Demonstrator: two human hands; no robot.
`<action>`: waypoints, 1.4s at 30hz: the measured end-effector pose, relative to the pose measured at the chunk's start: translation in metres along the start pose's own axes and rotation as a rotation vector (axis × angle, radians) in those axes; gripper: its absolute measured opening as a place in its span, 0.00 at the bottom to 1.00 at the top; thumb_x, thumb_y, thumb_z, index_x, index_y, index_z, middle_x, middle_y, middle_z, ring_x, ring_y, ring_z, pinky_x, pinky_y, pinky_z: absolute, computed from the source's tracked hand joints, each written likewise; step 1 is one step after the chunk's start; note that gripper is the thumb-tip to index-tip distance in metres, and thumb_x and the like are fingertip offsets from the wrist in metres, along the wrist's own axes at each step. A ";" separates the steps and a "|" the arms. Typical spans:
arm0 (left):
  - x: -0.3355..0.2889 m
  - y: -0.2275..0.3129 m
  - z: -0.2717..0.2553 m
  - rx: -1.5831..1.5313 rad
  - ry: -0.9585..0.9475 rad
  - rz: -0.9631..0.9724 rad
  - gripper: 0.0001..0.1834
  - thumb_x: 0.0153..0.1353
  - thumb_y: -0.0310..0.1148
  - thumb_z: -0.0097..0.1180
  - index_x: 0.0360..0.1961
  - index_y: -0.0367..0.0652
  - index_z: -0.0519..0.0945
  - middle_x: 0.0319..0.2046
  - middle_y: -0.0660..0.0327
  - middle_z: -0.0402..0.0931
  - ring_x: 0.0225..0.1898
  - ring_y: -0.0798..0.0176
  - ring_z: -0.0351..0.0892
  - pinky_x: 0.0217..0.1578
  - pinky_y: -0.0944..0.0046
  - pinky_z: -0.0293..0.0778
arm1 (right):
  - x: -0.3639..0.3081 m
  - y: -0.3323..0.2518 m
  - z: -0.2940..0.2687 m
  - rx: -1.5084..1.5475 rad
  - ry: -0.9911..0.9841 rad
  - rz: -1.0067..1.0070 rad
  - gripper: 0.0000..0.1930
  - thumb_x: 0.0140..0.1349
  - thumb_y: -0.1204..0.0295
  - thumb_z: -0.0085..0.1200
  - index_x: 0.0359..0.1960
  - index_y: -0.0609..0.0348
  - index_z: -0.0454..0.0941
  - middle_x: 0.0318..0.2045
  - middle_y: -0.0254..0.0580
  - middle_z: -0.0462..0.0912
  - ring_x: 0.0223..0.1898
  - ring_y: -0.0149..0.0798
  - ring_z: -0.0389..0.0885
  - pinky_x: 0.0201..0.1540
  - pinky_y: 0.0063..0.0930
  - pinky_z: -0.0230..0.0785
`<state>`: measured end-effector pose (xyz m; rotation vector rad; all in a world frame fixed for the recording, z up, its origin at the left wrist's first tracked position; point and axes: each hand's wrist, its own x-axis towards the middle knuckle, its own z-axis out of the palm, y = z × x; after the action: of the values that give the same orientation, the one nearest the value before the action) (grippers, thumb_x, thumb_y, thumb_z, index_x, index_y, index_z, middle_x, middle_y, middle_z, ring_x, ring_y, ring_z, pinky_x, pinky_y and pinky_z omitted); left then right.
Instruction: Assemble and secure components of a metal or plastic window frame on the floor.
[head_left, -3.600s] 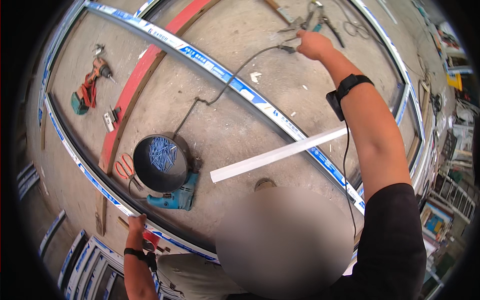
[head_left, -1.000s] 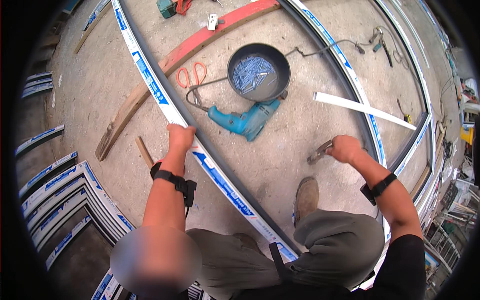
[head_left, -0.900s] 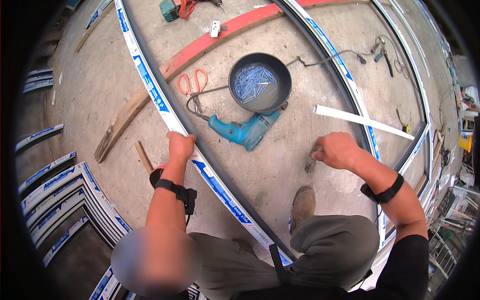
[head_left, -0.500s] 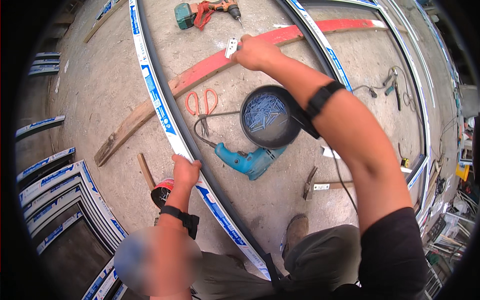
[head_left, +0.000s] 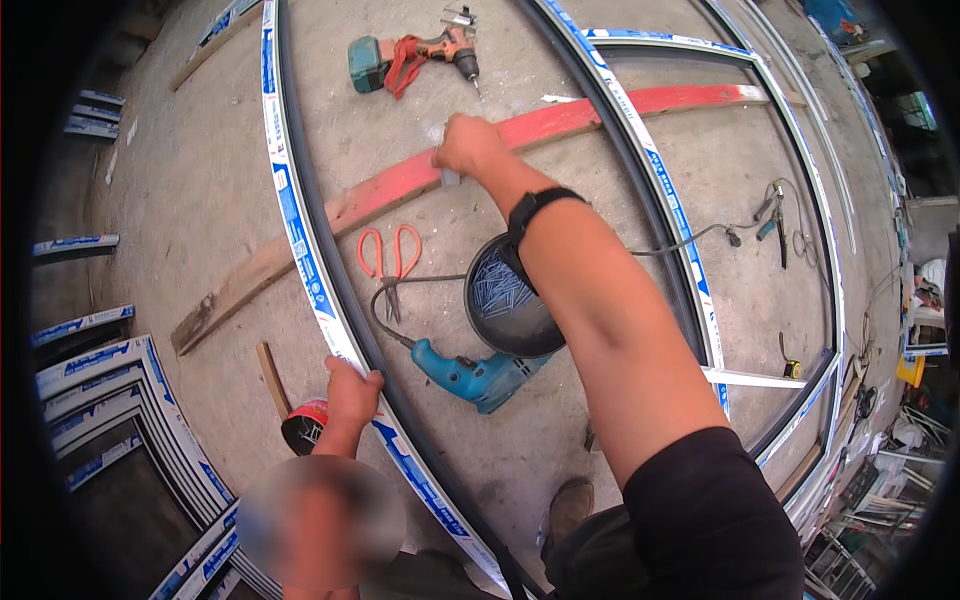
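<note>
My left hand [head_left: 352,395] is closed round the near-left bar of a long window frame [head_left: 305,235], which has blue-and-white protective film and a black inner edge. Over a red-painted wooden plank [head_left: 385,185], my right hand [head_left: 470,145] is closed on a small metal plate [head_left: 450,177]. Part of the plate shows below the fingers; the rest is hidden. Nearer me are red-handled scissors [head_left: 390,262], a blue corded power drill [head_left: 475,378] and a black bowl of screws [head_left: 515,325], partly covered by my right forearm.
A cordless drill [head_left: 425,60] with a red cloth lies beyond the plank. Left of the frame stand a red tin [head_left: 305,425] and stacked frames [head_left: 110,400]. Farther right are a tape measure [head_left: 791,369], a corded tool [head_left: 772,215] and cluttered scrap [head_left: 890,480].
My right hand has moved left and nearer with the plate, now held lower against the plank. My left hand stays on the frame bar. The view has shifted, and the hammer is mostly hidden.
</note>
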<state>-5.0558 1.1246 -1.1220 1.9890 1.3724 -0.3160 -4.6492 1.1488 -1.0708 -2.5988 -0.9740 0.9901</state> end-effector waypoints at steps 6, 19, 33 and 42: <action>0.003 -0.012 0.004 -0.029 0.030 0.074 0.34 0.54 0.38 0.63 0.49 0.23 0.58 0.39 0.28 0.77 0.45 0.30 0.80 0.49 0.47 0.75 | -0.152 -0.012 -0.014 0.299 0.421 -0.451 0.36 0.43 0.66 0.73 0.56 0.59 0.70 0.52 0.56 0.70 0.51 0.57 0.77 0.54 0.41 0.73; 0.063 -0.041 0.034 -0.046 0.005 0.187 0.39 0.51 0.38 0.65 0.51 0.15 0.60 0.47 0.27 0.74 0.53 0.36 0.77 0.55 0.51 0.72 | -0.462 0.023 0.004 0.138 0.490 -0.568 0.38 0.44 0.77 0.71 0.59 0.64 0.67 0.51 0.56 0.66 0.43 0.59 0.79 0.45 0.45 0.75; 0.078 -0.041 0.008 -0.205 -0.221 -0.006 0.29 0.56 0.39 0.64 0.53 0.31 0.73 0.44 0.48 0.78 0.37 0.48 0.83 0.30 0.46 0.82 | -0.752 0.066 0.093 0.235 -0.053 0.156 0.34 0.47 0.70 0.70 0.57 0.64 0.71 0.53 0.55 0.65 0.41 0.58 0.80 0.44 0.46 0.75; 0.102 -0.047 0.007 -0.170 -0.267 -0.022 0.27 0.56 0.41 0.62 0.52 0.33 0.75 0.44 0.49 0.78 0.39 0.49 0.83 0.31 0.46 0.82 | -0.793 0.088 0.090 0.160 -0.085 0.255 0.25 0.48 0.69 0.67 0.49 0.65 0.75 0.48 0.56 0.69 0.39 0.57 0.81 0.43 0.46 0.75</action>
<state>-5.0545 1.2030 -1.2022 1.7245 1.2105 -0.4425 -5.1059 0.5675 -0.7587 -2.6072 -0.5608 1.1937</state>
